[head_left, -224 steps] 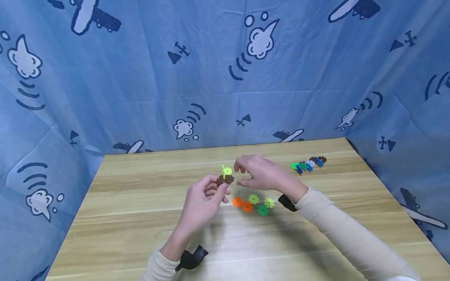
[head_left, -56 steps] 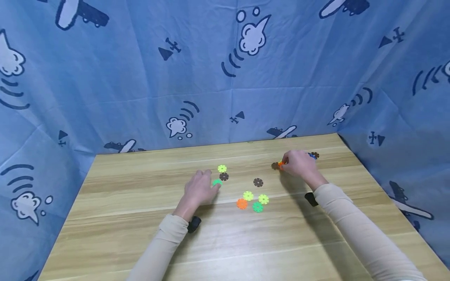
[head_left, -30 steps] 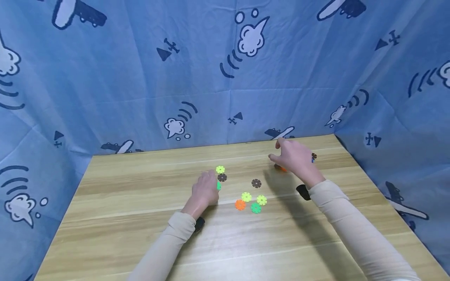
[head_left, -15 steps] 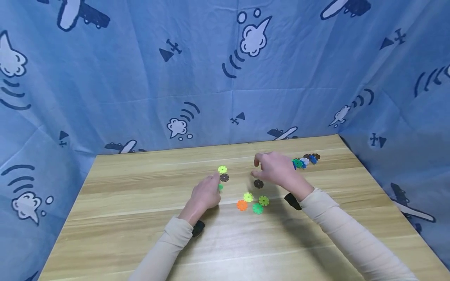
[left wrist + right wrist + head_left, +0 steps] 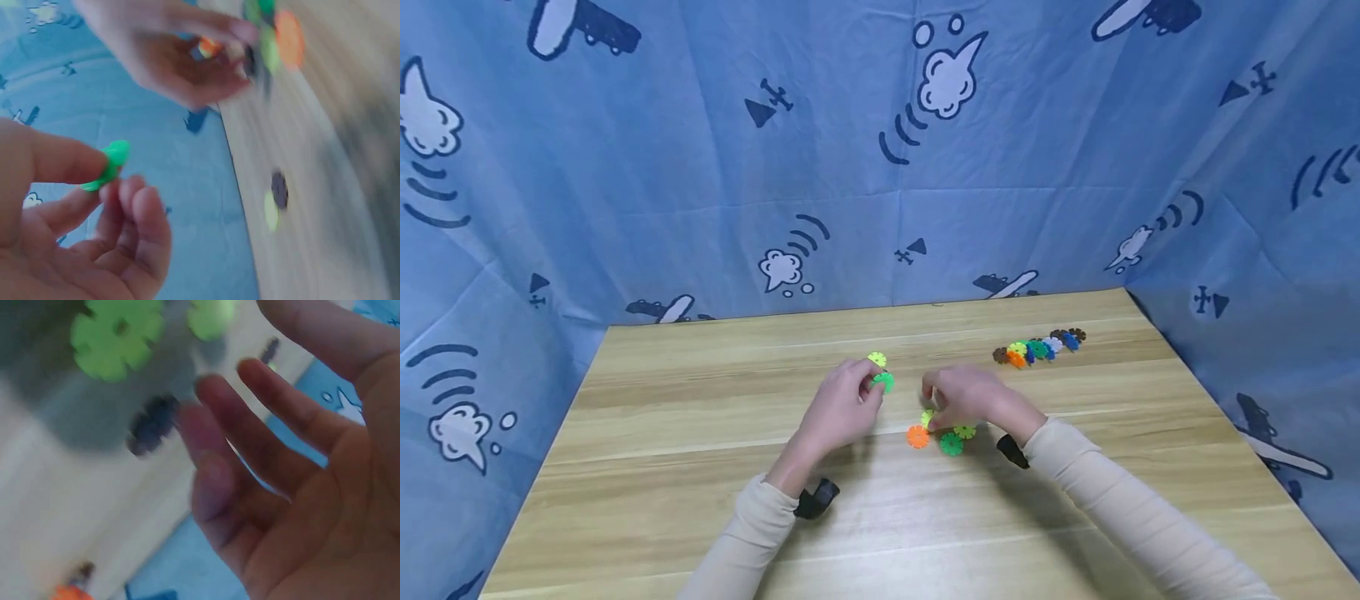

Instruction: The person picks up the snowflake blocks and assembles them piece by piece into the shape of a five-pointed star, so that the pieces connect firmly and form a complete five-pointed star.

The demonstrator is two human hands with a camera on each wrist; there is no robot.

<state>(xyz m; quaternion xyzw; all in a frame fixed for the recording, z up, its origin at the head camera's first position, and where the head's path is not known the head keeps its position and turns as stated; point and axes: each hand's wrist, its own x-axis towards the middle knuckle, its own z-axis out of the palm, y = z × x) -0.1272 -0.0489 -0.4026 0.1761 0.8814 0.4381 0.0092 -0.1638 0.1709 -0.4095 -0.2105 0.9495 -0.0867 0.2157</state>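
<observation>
My left hand (image 5: 844, 402) pinches a green notched disc (image 5: 111, 167) between thumb and fingertips, lifted off the table. My right hand (image 5: 972, 395) hovers low, thumb and fingers apart around a dark brown notched disc (image 5: 152, 425), which the hand covers in the head view. Its fingertips are right at the brown disc's edge. Beside that hand lie a yellow-green disc (image 5: 119, 337), an orange disc (image 5: 918, 437) and a green disc (image 5: 952, 444). Past my left fingers are a yellow disc (image 5: 877, 359) and another brown disc (image 5: 280, 189).
A joined chain of notched discs (image 5: 1037, 348), brown, yellow, orange, green, white and blue, lies at the back right of the wooden table (image 5: 700, 500). A blue patterned curtain (image 5: 715, 167) encloses the back and sides.
The chain has gained brown, yellow and orange discs at its left end. My right hand has since withdrawn left and nearer to the brown disc. The left has lifted the green disc.
</observation>
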